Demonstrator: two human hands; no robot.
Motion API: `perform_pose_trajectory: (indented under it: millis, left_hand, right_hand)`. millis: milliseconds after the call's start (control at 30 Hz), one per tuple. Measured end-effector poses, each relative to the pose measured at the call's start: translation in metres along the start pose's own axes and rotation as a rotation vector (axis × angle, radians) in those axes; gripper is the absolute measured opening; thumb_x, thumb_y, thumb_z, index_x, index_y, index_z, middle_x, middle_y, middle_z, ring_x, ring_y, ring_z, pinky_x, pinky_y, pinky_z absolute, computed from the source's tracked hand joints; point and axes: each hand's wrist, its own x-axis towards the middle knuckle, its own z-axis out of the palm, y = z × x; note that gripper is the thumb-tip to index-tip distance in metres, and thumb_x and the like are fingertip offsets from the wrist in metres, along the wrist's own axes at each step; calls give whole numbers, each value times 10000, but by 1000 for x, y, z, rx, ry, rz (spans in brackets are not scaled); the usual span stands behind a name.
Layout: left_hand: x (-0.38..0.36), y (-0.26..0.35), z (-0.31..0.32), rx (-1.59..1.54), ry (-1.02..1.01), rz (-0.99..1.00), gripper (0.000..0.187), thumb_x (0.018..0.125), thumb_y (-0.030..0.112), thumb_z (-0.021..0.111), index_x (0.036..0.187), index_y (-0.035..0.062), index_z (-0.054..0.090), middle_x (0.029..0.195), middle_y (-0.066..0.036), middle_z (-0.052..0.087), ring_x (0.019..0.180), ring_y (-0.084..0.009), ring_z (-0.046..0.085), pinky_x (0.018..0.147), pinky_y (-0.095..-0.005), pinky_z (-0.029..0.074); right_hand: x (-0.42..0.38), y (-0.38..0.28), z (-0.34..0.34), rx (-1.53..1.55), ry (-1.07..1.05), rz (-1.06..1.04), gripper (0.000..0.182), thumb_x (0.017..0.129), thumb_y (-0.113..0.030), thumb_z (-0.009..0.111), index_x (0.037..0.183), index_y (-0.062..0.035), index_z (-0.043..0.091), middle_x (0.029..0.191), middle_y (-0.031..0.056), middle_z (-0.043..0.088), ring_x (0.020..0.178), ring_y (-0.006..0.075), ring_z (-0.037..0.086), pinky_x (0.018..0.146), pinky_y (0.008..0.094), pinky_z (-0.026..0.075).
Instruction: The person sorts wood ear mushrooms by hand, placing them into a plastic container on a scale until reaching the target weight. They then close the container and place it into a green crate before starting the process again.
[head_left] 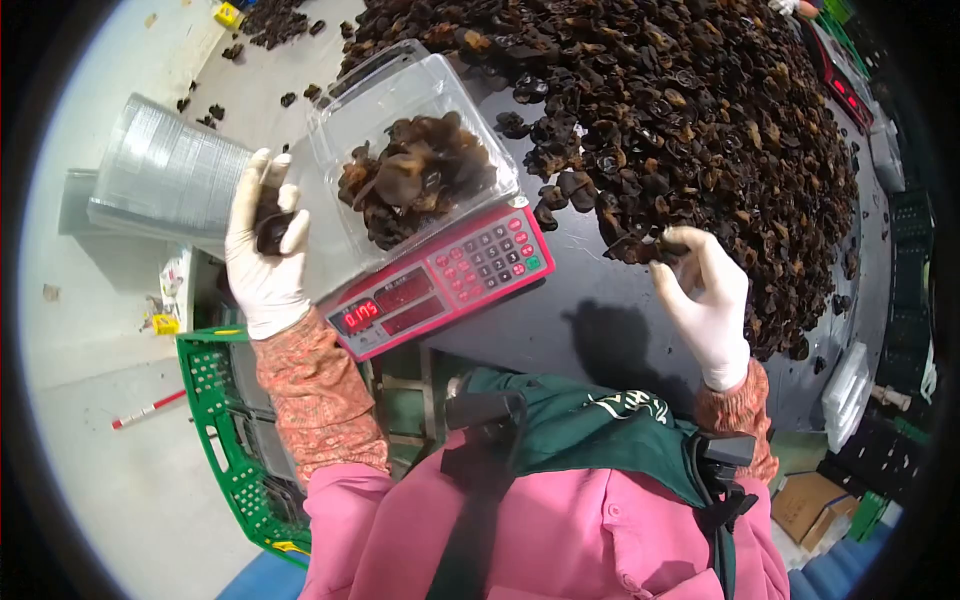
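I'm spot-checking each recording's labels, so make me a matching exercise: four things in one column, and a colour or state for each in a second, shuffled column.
Things
1. Left hand
2. Near scale
3. Crate
4. Open container

Colours or states
A. Green
B. Clear, with a clump of dark pieces inside
C. Gloved, fingers curled around a dark piece
D. Showing lit red digits

Pairs: 1-C, 2-D, 3-A, 4-B

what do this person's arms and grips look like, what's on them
The left grip and right grip wear thin, close-fitting white gloves. Loose, crinkled orange-red patterned sleeve covers wrap the forearms, with pink sleeves above them.
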Motion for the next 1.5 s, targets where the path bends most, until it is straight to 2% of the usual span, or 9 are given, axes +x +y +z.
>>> perform_pose_trajectory:
  millis: [233, 333, 367, 500, 600, 900, 1133, 1300, 1500]
  left_hand:
    - [-85, 24, -17, -337, 119, -168, 345, 1049, 203, 529, 1284, -35, 615, 1230, -180, 612, 922, -171, 540, 487, -221, 407]
    - [-135, -14, 20, 4, 334, -255, 308, 1067, 262, 497, 1193, -7, 581, 1171, -149, 608, 867, -181, 567, 528, -242, 456]
    - [-146, -32, 20, 519, 107, -260, 311, 1052, 225, 526, 1277, 11, 550, 1149, -127, 622, 872, -166, 588, 563, -249, 486]
    - [-164, -84, 23, -80, 124, -668, 606, 1047, 510, 432, 1356, 0, 542, 1111, -83, 684, 854, -126, 676, 636, -208, 517]
    - [-162, -89, 26, 90, 132, -727, 601, 1035, 524, 468, 1329, 11, 575, 1129, -80, 689, 900, -120, 684, 650, -194, 526]
    - [-130, -71, 35, 30, 178, -671, 314, 1044, 270, 480, 1159, 35, 653, 1009, -89, 682, 809, -134, 632, 525, -221, 453]
    - [-131, -69, 7, -218, 126, -459, 483, 1071, 448, 410, 999, 29, 639, 970, -180, 626, 863, -281, 628, 445, -255, 442]
    - [-131, -42, -8, -93, 118, -438, 278, 1047, 308, 516, 1003, 43, 590, 865, -105, 565, 800, -219, 591, 407, -248, 392]
    - [-139, -31, -4, 108, 274, -554, 215, 960, 111, 554, 1145, 28, 626, 879, -123, 645, 685, -182, 596, 417, -237, 400]
  right_hand:
    - [60, -69, 34, 157, -136, -191, 308, 794, -85, 764, 1089, -37, 688, 798, 39, 663, 590, 109, 550, 566, 246, 461]
    - [57, -91, 49, 238, -332, -396, 279, 806, -160, 755, 1060, -68, 682, 822, 61, 690, 649, 199, 638, 620, 320, 501]
    - [54, -99, 55, 264, -437, -438, 262, 817, -210, 747, 1039, -92, 675, 833, 69, 699, 677, 239, 662, 644, 364, 512]
    - [23, -103, 98, 171, -786, -659, 218, 839, -260, 724, 951, -116, 604, 744, 46, 618, 650, 242, 631, 629, 375, 477]
    - [11, -97, 113, -110, -882, -732, 201, 844, -253, 715, 912, -128, 573, 728, 45, 606, 611, 235, 614, 608, 366, 466]
    - [81, -121, 100, 118, -344, -728, 180, 797, -201, 764, 930, -144, 656, 685, 26, 586, 597, 229, 602, 591, 354, 457]
    - [149, -120, 137, -26, -231, -855, 139, 855, -115, 742, 991, -100, 718, 788, 51, 592, 698, 237, 597, 642, 319, 460]
    - [188, -98, 103, 378, -224, -219, 202, 962, -190, 632, 1034, -35, 741, 838, 49, 687, 678, 113, 610, 614, 274, 493]
    - [226, -45, 102, 623, -404, 72, 306, 1002, -254, 584, 1143, -15, 715, 904, -2, 698, 752, 43, 588, 708, 208, 474]
